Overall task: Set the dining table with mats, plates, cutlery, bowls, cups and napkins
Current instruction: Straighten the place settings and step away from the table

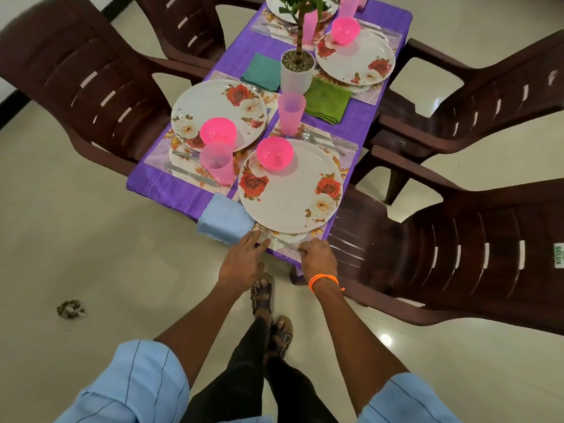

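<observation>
Head view: a fork [276, 238] lying at the near edge of the desk [171, 190], at 6 o'clock from the nearest floral plate [291, 190]. Long axis running roughly 10 to 4 o'clock, tines toward 10 under the plate rim, handle toward 4. Right hand [317, 259] with fingers curled, pinching the handle end. Left hand [242, 264] with fingers fairly straight and narrow, tips resting at the tine end, just beside a pale blue napkin [224, 221] at 9 o'clock of the fork. Pink bowl [274, 153] sitting on the plate toward 11 o'clock. Pink cup [291, 111] standing upright at 12 o'clock. Spoon and knife [331, 141] at 1 o'clock, lying parallel.
</observation>
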